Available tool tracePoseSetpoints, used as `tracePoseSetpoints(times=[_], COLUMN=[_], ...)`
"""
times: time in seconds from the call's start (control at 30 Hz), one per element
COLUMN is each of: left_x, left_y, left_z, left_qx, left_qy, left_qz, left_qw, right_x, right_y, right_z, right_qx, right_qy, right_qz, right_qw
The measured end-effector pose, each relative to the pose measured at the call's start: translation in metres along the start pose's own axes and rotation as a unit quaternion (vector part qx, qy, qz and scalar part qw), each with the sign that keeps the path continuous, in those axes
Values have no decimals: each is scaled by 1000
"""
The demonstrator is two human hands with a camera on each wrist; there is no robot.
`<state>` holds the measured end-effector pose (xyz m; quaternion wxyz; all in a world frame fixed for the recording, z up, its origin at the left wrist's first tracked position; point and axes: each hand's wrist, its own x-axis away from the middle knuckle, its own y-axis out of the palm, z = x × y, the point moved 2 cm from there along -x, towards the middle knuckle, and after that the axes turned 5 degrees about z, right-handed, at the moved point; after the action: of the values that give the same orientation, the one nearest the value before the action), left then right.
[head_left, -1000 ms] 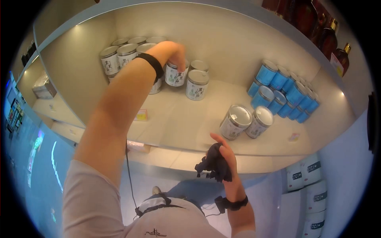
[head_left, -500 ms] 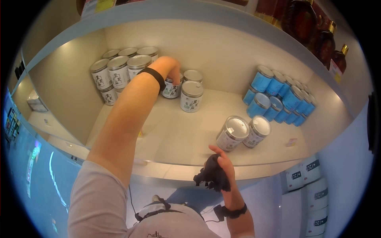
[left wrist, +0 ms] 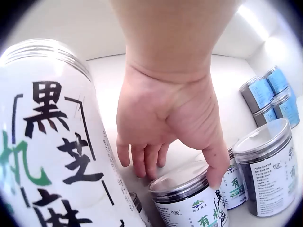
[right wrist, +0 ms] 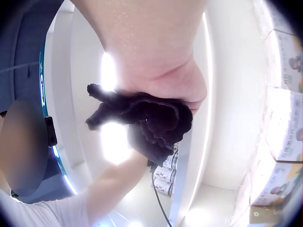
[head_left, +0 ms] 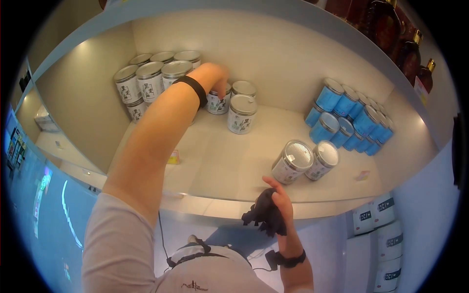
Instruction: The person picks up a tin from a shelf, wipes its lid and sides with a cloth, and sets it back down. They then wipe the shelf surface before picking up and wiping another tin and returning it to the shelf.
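Observation:
My left hand (head_left: pixel 212 78) reaches to the back of the shelf, palm down over a white can (left wrist: pixel 187 205) with a silver lid. In the left wrist view its thumb lies against the can's label side, and the other fingers reach down at the opposite edge of the lid. A similar can (head_left: pixel 242 117) stands just right of it, with another behind. Lower down, before the shelf's front edge, my right hand (head_left: pixel 284 207) holds a bunched dark cloth (right wrist: pixel 151 118). Its thumb is raised, and the cloth hides most fingers in the right wrist view.
Stacked white cans (head_left: pixel 149 85) fill the left corner; blue cans (head_left: pixel 349 115) are stacked at right. Two white cans (head_left: pixel 293 163) stand near the front edge. A yellow price tag (head_left: pixel 173 157) lies on the shelf (head_left: pixel 215 161). Bottles (head_left: pixel 409 53) line the ledge above; boxes (head_left: pixel 386 244) sit below right.
The head view has shifted, moving the shelf in the frame. My left hand stays at the same can, and my right hand keeps holding the cloth near the front edge.

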<state>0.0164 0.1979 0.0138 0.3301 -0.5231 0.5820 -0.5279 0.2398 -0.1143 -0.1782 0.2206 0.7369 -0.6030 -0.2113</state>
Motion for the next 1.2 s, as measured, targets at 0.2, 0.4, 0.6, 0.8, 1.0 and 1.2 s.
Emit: tracePoseSetpoints(times=[0.2, 0.4, 0.6, 0.8, 1.0, 1.2], left_x=[7, 5, 10, 4, 28, 122], left_y=[-1, 5, 11, 14, -7, -45], left_z=[5, 2, -2, -3, 10, 108], left_qx=[-30, -50, -40, -41, -68, 123], left_qy=[38, 64, 78, 64, 58, 226], left_qz=[40, 114, 143, 134, 132, 163], left_qw=[998, 990, 986, 988, 987, 952], right_x=[3, 3, 1, 3, 1, 1], right_y=[9, 7, 5, 7, 3, 3], right_z=[-3, -2, 1, 0, -2, 0], right_qx=[-1, -4, 0, -1, 13, 1], right_qy=[-3, -7, -9, -3, -3, -7], right_qz=[11, 7, -3, 0, -3, -18], right_qw=[1000, 1000, 1000, 1000, 1000, 1000])
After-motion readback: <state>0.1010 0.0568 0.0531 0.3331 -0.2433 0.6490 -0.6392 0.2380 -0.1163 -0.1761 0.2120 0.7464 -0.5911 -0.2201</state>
